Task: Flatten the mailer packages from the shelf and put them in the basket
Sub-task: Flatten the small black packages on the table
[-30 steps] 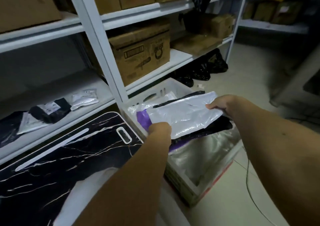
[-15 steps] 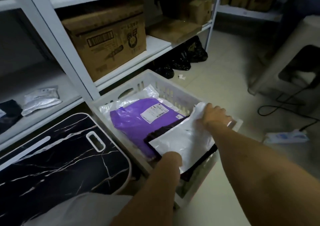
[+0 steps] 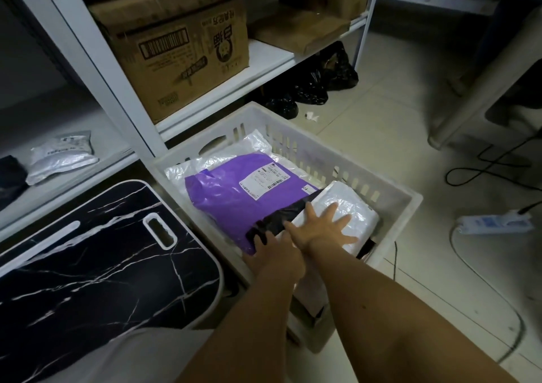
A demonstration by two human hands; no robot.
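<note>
A: Since the earlier frame, white mailer (image 3: 349,206) lowered fully into the basket (image 3: 393,195); no longer pinched at its corners. Noted lying flat at the right end, overlapping a black mailer (image 3: 278,218) and the purple mailer (image 3: 234,198).

B: Hands?

A: Right hand (image 3: 321,230) spread wide, fingers straight, palm pressed onto the white mailer. Left hand (image 3: 272,253) just beside it at the near edge, fingertips touching the black mailer; curl of the fingers could not be told, partly hidden under the right wrist.

B: Rest of the basket?

A: Clear plastic bag (image 3: 255,145) under the purple mailer, against the far wall. Shipping label (image 3: 262,180) face up on the purple one.

B: Surroundings?

A: Silver mailer (image 3: 63,155) left on the shelf (image 3: 96,136), upper left. Cardboard box (image 3: 179,51) one bay over. Black marbled board (image 3: 96,259) beside the basket. Power strip (image 3: 495,224) on the floor, right.
</note>
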